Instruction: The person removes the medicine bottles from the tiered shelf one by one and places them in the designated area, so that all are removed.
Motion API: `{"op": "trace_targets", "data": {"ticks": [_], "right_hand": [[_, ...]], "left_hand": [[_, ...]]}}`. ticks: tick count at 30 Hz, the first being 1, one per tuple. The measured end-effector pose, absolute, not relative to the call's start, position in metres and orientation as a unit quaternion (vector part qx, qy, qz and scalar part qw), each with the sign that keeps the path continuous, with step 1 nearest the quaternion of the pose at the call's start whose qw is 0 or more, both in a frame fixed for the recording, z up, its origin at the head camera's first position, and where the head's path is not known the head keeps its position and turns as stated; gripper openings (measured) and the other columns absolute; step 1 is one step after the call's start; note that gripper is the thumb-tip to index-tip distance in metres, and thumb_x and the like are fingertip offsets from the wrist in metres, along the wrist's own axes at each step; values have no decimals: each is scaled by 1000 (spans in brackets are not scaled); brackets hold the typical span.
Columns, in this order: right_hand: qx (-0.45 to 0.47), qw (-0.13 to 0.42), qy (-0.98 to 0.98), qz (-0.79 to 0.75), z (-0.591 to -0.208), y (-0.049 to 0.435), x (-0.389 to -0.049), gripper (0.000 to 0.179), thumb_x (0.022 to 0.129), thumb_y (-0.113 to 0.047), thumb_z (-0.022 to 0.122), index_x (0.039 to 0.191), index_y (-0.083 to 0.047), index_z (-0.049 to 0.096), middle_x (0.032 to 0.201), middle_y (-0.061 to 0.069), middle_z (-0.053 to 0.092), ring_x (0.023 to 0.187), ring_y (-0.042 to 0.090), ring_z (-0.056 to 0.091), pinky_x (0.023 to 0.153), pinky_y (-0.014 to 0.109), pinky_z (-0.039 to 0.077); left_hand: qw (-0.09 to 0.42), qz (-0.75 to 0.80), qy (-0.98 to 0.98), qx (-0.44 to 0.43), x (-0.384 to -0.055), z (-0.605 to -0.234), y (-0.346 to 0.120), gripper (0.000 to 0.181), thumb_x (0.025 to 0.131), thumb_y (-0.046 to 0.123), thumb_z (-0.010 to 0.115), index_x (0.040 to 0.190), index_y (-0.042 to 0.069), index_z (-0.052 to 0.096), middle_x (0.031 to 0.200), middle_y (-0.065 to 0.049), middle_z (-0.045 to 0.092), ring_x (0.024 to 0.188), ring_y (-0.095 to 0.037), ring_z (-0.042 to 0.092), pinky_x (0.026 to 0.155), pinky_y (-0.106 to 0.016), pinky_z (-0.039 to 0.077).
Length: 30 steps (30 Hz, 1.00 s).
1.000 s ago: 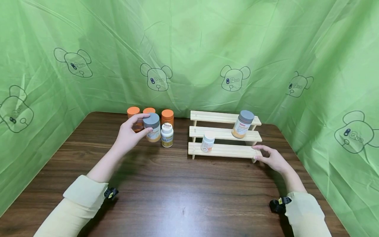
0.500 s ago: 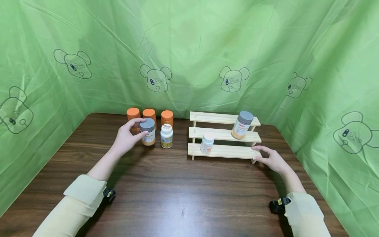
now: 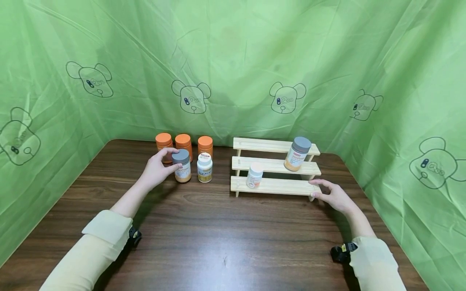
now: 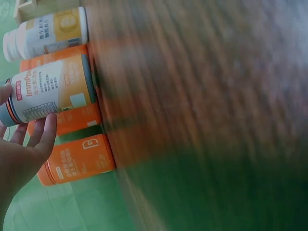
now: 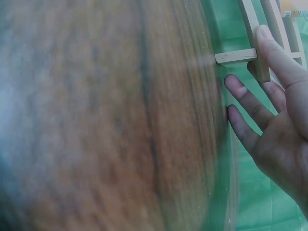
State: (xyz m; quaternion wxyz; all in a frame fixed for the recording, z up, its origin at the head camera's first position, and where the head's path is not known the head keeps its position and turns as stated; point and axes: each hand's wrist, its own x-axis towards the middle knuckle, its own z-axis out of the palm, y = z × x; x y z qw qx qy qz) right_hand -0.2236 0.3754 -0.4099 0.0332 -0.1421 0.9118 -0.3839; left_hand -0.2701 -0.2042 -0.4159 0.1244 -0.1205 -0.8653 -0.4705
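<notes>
My left hand (image 3: 157, 169) grips a grey-lidded supplement jar (image 3: 183, 171) by its upper part, thumb on the near side. The jar stands upright on the table, its white and orange label showing in the left wrist view. Just right of it stands a white bottle (image 3: 204, 169) with a gold label. My right hand (image 3: 336, 197) pinches the right end of the lowest step of a three-step wooden display rack (image 3: 280, 186), with the other fingers spread in the right wrist view. On the rack are a small white bottle (image 3: 255, 176), lowest step, and another grey-lidded jar (image 3: 297, 155), middle step.
Behind the held jar stand three orange jars (image 3: 205, 143), two partly hidden by the hand and jar. The dark wooden table (image 3: 225, 234) runs back to a green cloth curtain (image 3: 236, 60), which also hangs along both sides.
My left hand has brought the grey-lidded jar slightly left and down onto the table, away from the orange jars. My right hand stays at the rack's end.
</notes>
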Motion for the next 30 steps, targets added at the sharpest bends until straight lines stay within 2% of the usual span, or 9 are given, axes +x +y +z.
{"op": "trace_targets", "data": {"ticks": [8, 21, 26, 30], "right_hand": [[-137, 40, 911, -388, -410, 375, -224, 45, 88, -14, 67, 129, 1, 53, 79, 17, 60, 66, 32, 55, 57, 27, 45], [-134, 44, 911, -386, -411, 377, -225, 46, 89, -15, 66, 129, 0, 53, 75, 27, 59, 64, 36, 53, 56, 26, 44], [-136, 37, 913, -382, -413, 378, -226, 45, 88, -16, 67, 128, -1, 54, 74, 18, 60, 62, 24, 54, 55, 25, 44], [-140, 34, 912, -383, -413, 378, -226, 45, 88, -18, 68, 128, -2, 54, 71, 13, 58, 61, 25, 54, 57, 26, 43]], "left_hand": [[110, -460, -874, -116, -273, -419, -206, 46, 85, 22, 72, 125, 13, 52, 119, -14, 57, 106, -35, 57, 87, -53, 48], [100, -463, -874, -112, -272, -416, -205, 49, 84, 22, 72, 128, 14, 51, 126, -13, 55, 112, -34, 53, 89, -54, 45], [97, -464, -872, -122, -269, -411, -205, 54, 85, 23, 72, 133, 14, 49, 129, -14, 54, 118, -32, 50, 93, -53, 43], [106, -461, -872, -126, -268, -402, -203, 56, 85, 23, 71, 135, 12, 48, 132, -16, 52, 123, -33, 46, 99, -56, 37]]}}
